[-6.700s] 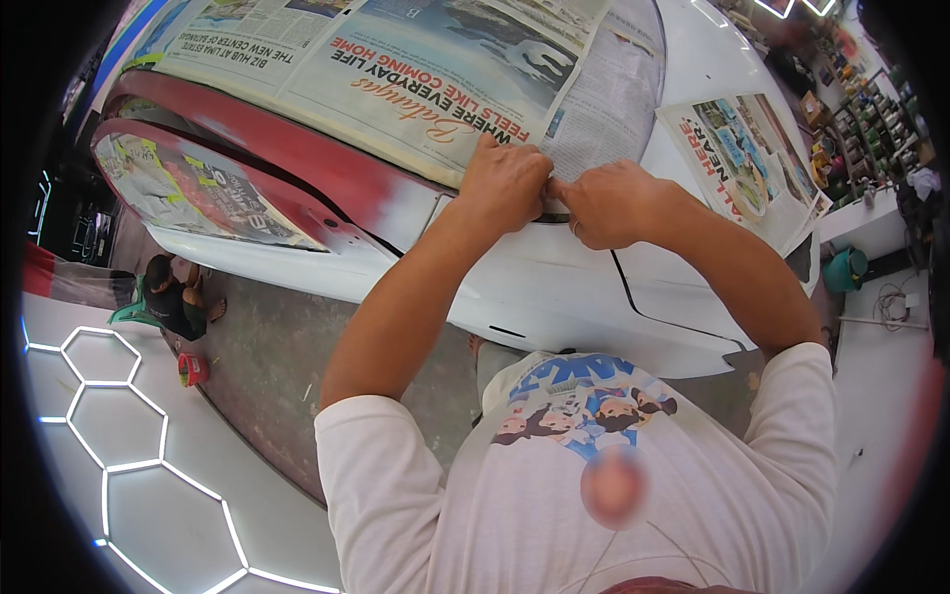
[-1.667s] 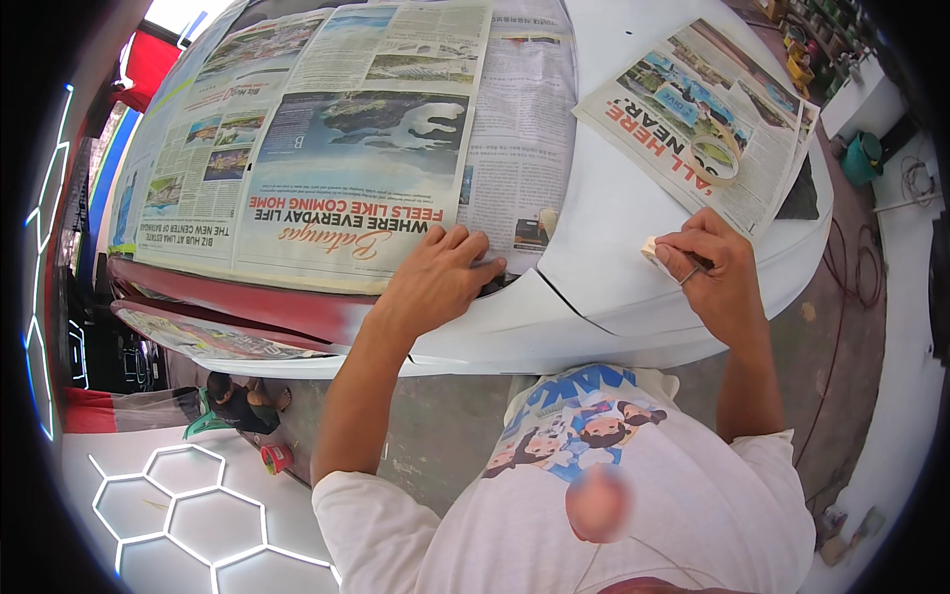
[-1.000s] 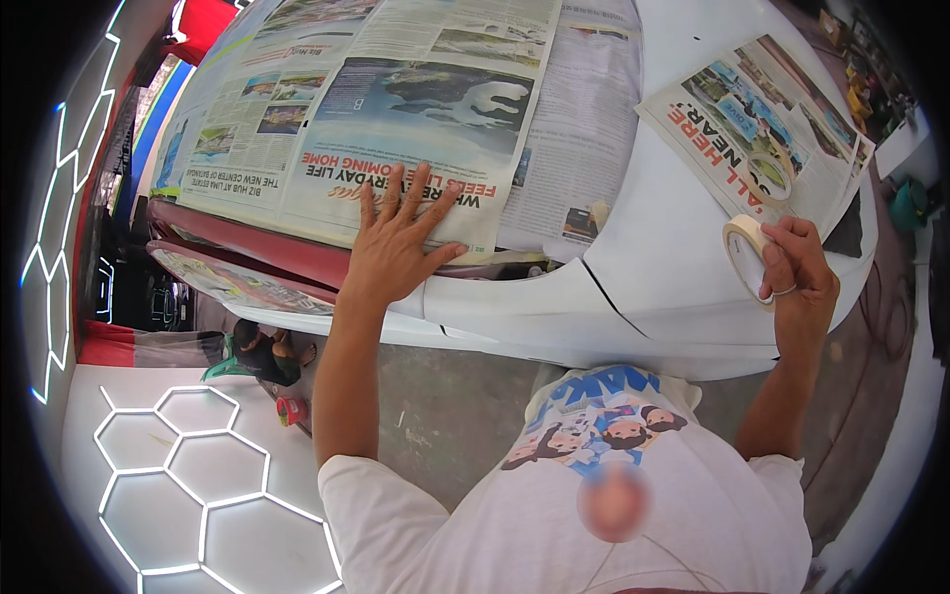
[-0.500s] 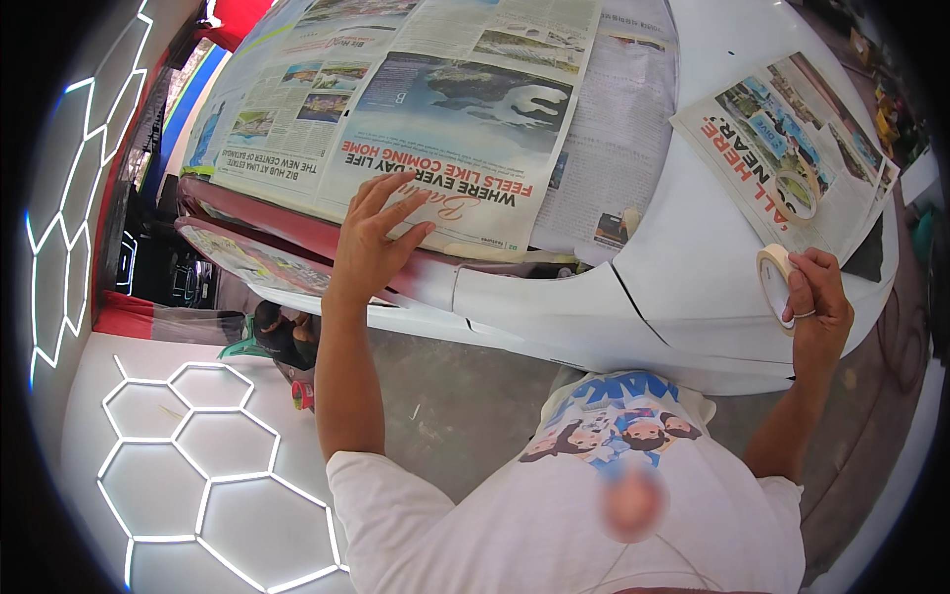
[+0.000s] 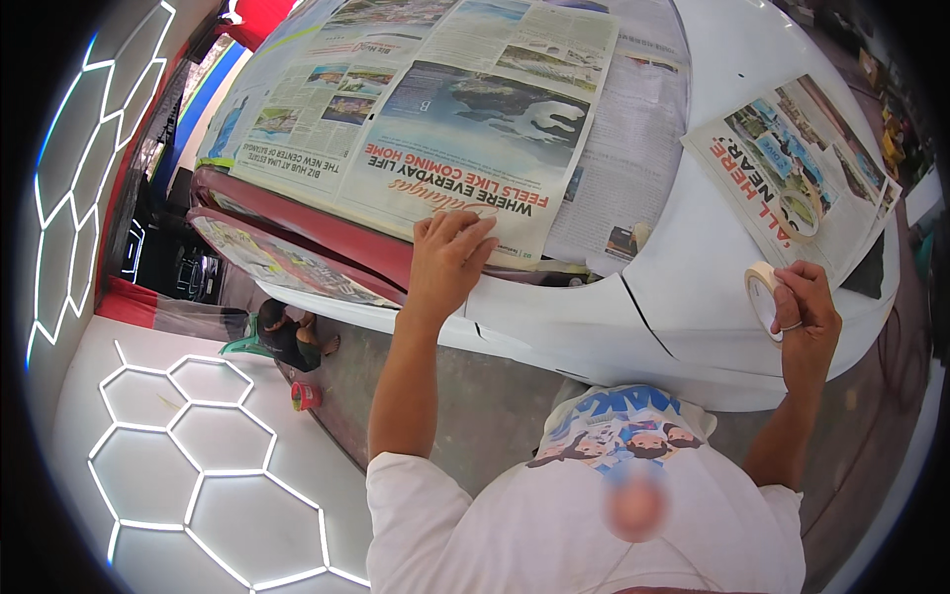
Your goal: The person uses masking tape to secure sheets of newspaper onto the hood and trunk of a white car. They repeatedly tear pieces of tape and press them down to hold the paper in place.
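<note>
Newspaper sheets (image 5: 485, 129) cover the large window of a white car body (image 5: 554, 322). My left hand (image 5: 447, 259) rests on the lower edge of the front sheet, fingers stretched out and lying on the paper. A maroon strip (image 5: 327, 238) of the car shows to the left of that hand. In my right hand (image 5: 809, 302) is a roll of masking tape (image 5: 760, 295), pinched by its rim and held above the white panel. Just beyond it, loose newspaper (image 5: 757, 178) lies on the car with a second ring of tape (image 5: 815, 226) on top.
More newspaper (image 5: 267, 257) covers a lower part of the car at left. Farther off, a person (image 5: 287, 335) crouches on the floor near a red bucket (image 5: 306, 396). A wall with glowing hexagon lights (image 5: 193, 475) stands at left.
My left hand has moved right and down along the sheet's lower edge, and its fingers have come closer together. My right hand still holds the tape roll, nearly in place.
</note>
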The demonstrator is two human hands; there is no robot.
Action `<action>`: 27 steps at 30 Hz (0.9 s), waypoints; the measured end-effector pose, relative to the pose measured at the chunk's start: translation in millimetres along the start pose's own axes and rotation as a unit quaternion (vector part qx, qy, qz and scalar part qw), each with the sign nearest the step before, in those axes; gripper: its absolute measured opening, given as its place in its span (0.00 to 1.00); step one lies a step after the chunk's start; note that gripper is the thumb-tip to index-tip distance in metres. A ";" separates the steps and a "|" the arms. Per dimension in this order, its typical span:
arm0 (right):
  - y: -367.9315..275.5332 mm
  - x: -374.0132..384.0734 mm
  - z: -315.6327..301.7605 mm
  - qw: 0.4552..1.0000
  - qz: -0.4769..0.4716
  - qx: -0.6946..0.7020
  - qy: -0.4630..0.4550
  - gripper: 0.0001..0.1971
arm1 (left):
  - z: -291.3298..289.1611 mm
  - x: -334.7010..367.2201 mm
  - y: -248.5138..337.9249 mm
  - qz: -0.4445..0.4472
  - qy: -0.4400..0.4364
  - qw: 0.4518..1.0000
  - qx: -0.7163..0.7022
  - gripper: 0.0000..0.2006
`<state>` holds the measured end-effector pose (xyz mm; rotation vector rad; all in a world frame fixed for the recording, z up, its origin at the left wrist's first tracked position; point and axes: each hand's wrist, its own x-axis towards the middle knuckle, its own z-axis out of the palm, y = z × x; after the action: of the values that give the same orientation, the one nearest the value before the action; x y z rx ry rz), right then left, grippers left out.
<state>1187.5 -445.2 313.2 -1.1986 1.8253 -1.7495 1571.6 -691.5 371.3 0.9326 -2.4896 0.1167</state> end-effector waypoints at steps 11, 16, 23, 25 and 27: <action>6.2 1.0 11.3 0.999 0.008 0.036 -0.031 0.09 | -35.9 -3.6 -20.4 -0.017 -0.082 0.994 0.072 0.31; 3.9 -4.8 14.5 0.999 -0.008 0.008 -0.042 0.09 | -27.7 8.3 -19.9 -0.166 -0.086 0.975 0.119 0.33; 9.0 -13.0 -3.4 1.000 0.008 -0.003 0.003 0.09 | -31.6 -9.4 -23.2 -0.046 0.044 0.987 0.146 0.24; 12.6 -13.3 -4.9 1.000 0.011 0.001 0.016 0.09 | -32.1 -22.5 -13.2 0.005 0.018 0.983 0.181 0.20; 15.5 -13.6 -3.9 1.000 0.011 0.008 0.020 0.09 | -27.9 -39.1 2.5 0.005 0.007 0.981 0.196 0.16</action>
<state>1187.4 -434.2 295.3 -1.1413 1.8371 -1.7860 1606.9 -659.5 378.2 1.0666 -2.5032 0.6343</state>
